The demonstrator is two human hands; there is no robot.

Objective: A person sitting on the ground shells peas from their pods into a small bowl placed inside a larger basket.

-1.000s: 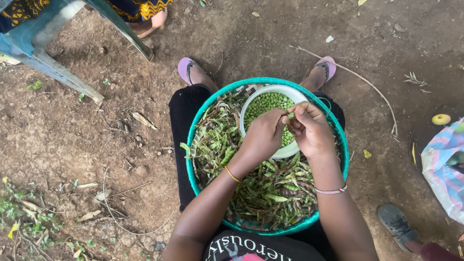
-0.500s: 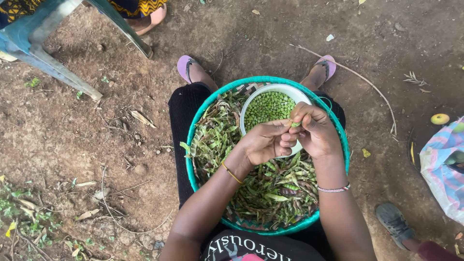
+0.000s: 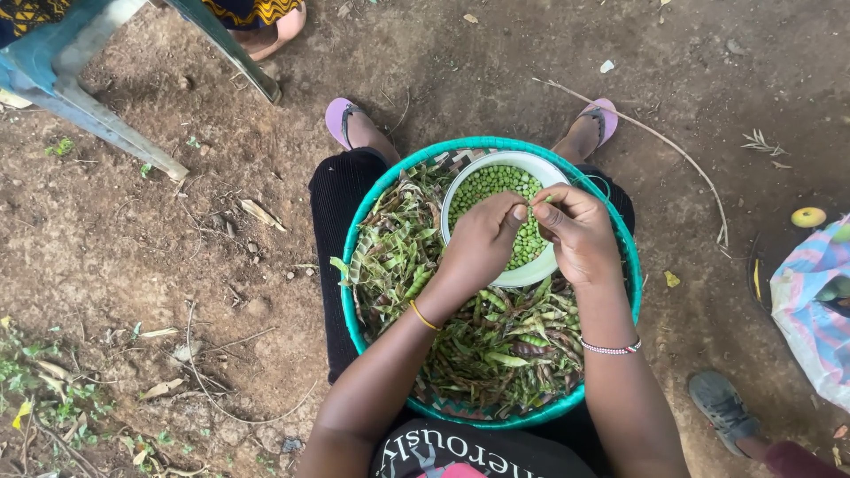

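A round teal basket (image 3: 354, 292) rests on my lap, filled with green and brownish pea pods (image 3: 496, 341). At its far side stands a white bowl (image 3: 518, 276) of shelled green peas (image 3: 491, 186). My left hand (image 3: 482, 243) and my right hand (image 3: 575, 232) meet over the bowl, fingertips pinched together on a small green pod (image 3: 537, 202). A thin yellow bangle circles my left wrist and a beaded bracelet my right.
Bare dirt ground with twigs and dry leaves lies all around. A blue chair's legs (image 3: 106, 124) and another person's foot (image 3: 274, 26) are at the top left. A striped bag (image 3: 819, 301), a yellow fruit (image 3: 807, 217) and a grey shoe (image 3: 722, 407) sit at the right.
Both hands have shifted slightly over the bowl while working the pod between the fingertips. The basket and bowl have stayed in place.
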